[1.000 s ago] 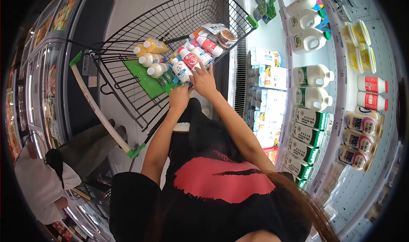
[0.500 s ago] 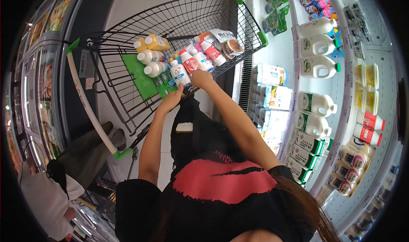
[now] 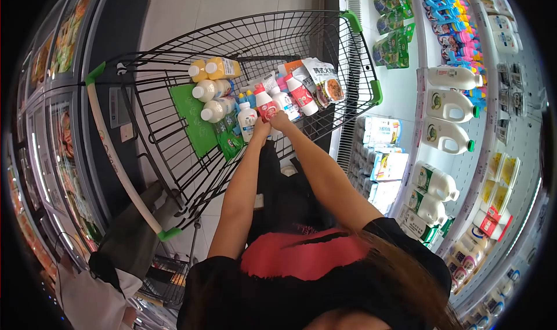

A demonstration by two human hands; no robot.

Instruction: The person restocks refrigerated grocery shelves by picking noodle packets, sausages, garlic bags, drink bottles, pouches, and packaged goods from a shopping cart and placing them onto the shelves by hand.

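A black wire cart with green corners holds several bottles and packs. My left hand is at its near side, fingers closed beside a white bottle; what they grip is hidden. Touching the lower end of a red-labelled bottle, my right hand is also closed, its grip hard to make out. Right of it lie a white-and-blue bottle, another red-labelled bottle and a food pouch. Orange bottles, cream-coloured bottles and a green pack are on the left.
Chilled shelves on the right hold milk jugs, green pouches and boxed packs. Freezer cabinets line the left. Another person in a light top stands at the lower left, near a second cart.
The view has shifted, so the cart and shelves appear lower in the frame. My hands have drawn together beside the bottles, and my left fingers have closed.
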